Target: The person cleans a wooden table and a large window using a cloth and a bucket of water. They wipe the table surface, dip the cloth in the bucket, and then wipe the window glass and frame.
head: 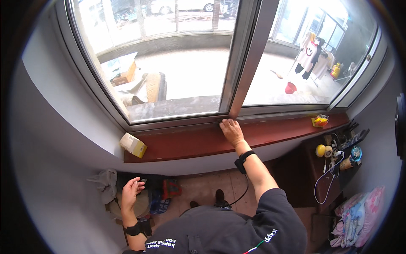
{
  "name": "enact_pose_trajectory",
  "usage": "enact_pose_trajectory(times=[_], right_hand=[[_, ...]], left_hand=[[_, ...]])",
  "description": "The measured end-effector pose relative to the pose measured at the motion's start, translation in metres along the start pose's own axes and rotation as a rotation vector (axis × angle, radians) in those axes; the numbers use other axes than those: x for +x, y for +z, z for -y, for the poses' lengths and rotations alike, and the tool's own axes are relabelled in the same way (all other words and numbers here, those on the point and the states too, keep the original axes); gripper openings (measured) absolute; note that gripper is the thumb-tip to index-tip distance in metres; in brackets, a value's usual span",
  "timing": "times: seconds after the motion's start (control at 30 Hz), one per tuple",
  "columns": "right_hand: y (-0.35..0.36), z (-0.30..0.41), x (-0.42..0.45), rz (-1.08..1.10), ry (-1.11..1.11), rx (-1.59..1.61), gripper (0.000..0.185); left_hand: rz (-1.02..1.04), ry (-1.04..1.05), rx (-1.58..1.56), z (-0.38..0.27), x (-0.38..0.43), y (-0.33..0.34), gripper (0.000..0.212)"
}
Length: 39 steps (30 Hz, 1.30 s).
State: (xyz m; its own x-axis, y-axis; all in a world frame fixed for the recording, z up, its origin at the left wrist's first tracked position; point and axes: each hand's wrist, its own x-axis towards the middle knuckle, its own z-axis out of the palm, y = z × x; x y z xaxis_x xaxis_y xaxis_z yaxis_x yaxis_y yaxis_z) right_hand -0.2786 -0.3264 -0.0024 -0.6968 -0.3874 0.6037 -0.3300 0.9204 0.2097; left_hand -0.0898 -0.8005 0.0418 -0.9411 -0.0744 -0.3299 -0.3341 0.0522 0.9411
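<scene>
My right hand (232, 129) reaches to the bottom track of a metal-framed sliding window (177, 122), near where the upright middle frame meets the sill. Its fingers are bent against a small dark patch there; whether they pinch anything cannot be told. Below them runs the red-brown windowsill (190, 143). My left hand (132, 190) hangs in the air at the lower left, fingers half curled, with a small pale glint by the fingertips that is too small to name. A black strap with a small box is on each forearm.
A white and yellow carton (133, 145) stands at the sill's left end, and a yellow and red item (320, 121) at its right. Lower right, a dark desk (320, 177) holds a white cable (317, 187) and jars beside folded bedding (358, 219). Bags lie below my left hand.
</scene>
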Motion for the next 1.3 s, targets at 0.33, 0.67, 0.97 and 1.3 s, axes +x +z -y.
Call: enact_pose_trajectory(times=[0.33, 0.67, 0.97, 1.3], right_hand=[[0.003, 0.043, 0.015, 0.045, 0.101, 0.135, 0.020], [-0.020, 0.022, 0.027, -0.155, 0.310, 0.061, 0.030], [-0.016, 0.047, 0.039, -0.038, 0.335, -0.025, 0.023], [-0.038, 0.033, 0.032, 0.039, 0.354, -0.075, 0.028]], left_hand=[[-0.009, -0.009, -0.035, 0.009, -0.010, -0.009, 0.030], [-0.035, -0.028, -0.035, 0.017, -0.008, -0.019, 0.031], [0.022, -0.030, -0.045, 0.015, 0.005, -0.010, 0.031], [0.071, 0.014, -0.013, -0.002, 0.010, 0.007, 0.030]])
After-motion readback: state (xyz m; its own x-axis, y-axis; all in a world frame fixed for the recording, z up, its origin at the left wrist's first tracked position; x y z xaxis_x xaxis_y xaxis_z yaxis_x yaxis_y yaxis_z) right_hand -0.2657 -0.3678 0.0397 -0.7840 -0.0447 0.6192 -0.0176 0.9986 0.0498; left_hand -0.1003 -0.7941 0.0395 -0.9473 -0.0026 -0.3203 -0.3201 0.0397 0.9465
